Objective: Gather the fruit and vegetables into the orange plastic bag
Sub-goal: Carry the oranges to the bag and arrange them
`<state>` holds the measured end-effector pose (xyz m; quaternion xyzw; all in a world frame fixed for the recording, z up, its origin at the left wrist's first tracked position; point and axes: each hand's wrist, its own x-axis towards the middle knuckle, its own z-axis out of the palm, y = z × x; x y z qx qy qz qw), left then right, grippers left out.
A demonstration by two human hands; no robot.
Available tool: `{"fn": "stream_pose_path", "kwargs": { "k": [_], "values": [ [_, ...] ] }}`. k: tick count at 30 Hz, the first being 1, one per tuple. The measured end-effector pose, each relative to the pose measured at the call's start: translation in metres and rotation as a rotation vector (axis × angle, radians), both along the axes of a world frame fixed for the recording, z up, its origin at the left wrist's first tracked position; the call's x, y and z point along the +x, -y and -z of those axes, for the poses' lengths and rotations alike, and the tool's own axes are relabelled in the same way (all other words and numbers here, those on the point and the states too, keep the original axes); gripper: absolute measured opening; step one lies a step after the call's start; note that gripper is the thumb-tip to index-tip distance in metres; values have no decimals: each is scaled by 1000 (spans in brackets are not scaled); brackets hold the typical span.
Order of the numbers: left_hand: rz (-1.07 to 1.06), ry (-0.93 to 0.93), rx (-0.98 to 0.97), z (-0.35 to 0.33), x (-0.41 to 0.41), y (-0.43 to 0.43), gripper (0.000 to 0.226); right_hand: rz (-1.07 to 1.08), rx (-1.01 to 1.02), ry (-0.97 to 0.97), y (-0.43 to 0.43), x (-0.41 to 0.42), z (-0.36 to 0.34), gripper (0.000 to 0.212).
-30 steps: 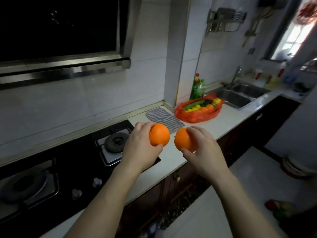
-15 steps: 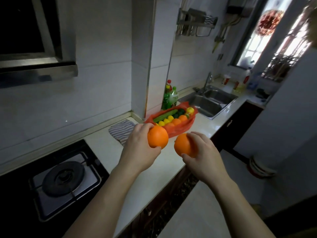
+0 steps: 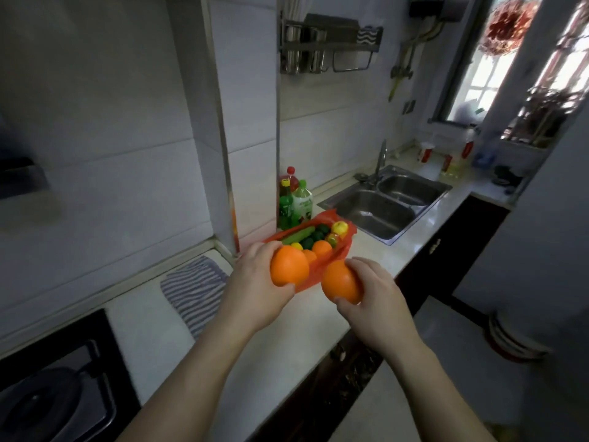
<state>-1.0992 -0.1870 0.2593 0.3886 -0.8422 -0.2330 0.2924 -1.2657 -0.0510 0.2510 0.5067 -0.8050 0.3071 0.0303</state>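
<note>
My left hand (image 3: 255,282) grips one orange (image 3: 289,265), and my right hand (image 3: 373,301) grips a second orange (image 3: 340,281). Both oranges hang just in front of the orange plastic bag (image 3: 345,242), which lies open on the white counter against the tiled pillar. Inside the bag I see a cucumber (image 3: 298,235), dark green fruit (image 3: 314,239), smaller oranges (image 3: 322,247) and a yellow fruit (image 3: 339,227). The left-hand orange hides the bag's near left corner.
Green drink bottles (image 3: 294,200) stand behind the bag. A steel double sink (image 3: 382,205) lies to its right. A striped cloth (image 3: 194,287) lies on the white counter (image 3: 287,339), and a gas hob (image 3: 54,393) sits at lower left. A metal rack (image 3: 330,43) hangs on the wall.
The view has swung right and closer along the counter. Both hands, each holding its orange, now sit right in front of the bag; the hob has slid to the lower left corner.
</note>
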Motion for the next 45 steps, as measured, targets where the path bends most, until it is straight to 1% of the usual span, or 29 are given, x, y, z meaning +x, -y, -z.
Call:
{"fn": "stream_pose_path", "kwargs": {
  "k": [7, 13, 17, 23, 30, 34, 42, 45],
  "values": [
    [-92, 44, 18, 2, -108, 8, 78, -120, 17, 26, 24, -124, -1, 69],
    [-171, 89, 33, 8, -163, 18, 76, -216, 48, 26, 50, -193, 1, 69],
    [-228, 100, 76, 18, -178, 38, 75, -257, 94, 62, 82, -216, 10, 71],
    [-318, 76, 163, 47, -197, 95, 77, -313, 136, 56, 148, -243, 28, 65],
    [-326, 61, 237, 83, -234, 164, 75, -323, 252, 64, 226, -277, 54, 63],
    [-329, 63, 282, 98, -253, 193, 73, -356, 273, 61, 262, -297, 74, 58],
    [-387, 167, 371, 129, -298, 229, 73, -487, 401, 123, 328, -342, 107, 56],
    [-443, 206, 445, 143, -314, 238, 76, -568, 441, 172, 355, -357, 124, 48]
  ]
}}
